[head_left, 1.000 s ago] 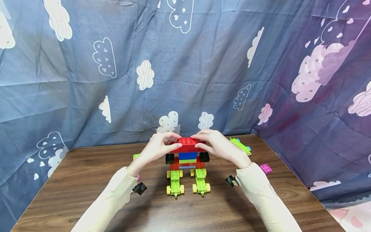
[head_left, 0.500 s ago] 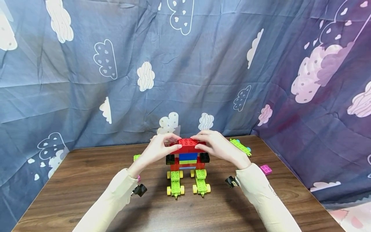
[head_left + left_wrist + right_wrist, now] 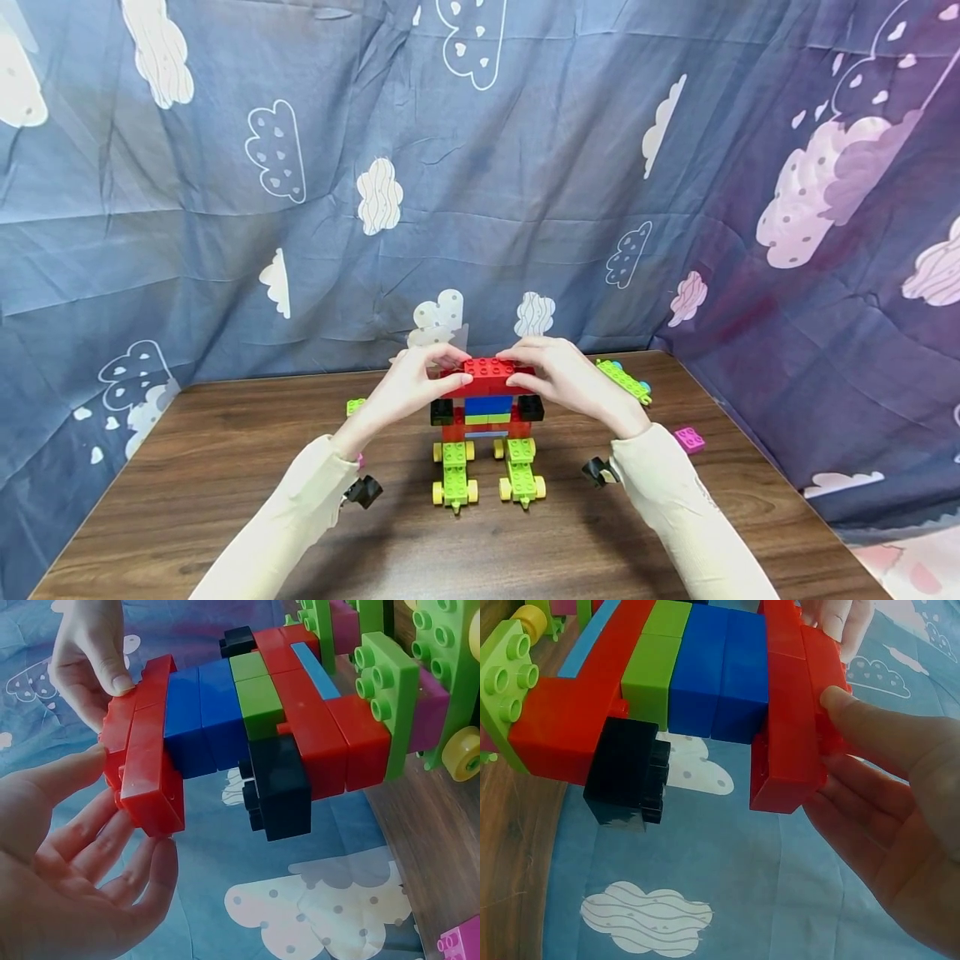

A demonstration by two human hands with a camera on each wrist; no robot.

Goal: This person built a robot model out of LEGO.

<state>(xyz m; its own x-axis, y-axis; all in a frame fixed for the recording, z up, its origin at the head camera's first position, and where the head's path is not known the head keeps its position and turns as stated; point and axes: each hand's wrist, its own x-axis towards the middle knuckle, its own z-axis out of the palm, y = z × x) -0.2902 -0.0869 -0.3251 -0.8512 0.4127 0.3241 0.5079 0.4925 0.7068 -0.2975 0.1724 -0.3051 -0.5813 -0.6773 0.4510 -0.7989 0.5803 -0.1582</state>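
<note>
With your left hand (image 3: pixel 411 385) and right hand (image 3: pixel 558 379) pinching the red brick (image 3: pixel 489 375) at nine and three o'clock, press evenly, level.

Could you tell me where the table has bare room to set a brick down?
The near table edge, between the sleeves, is bare, as is the far-left corner. It is crowded around the brick figure, and loose pieces, like the pink brick, lie right of it.
</note>
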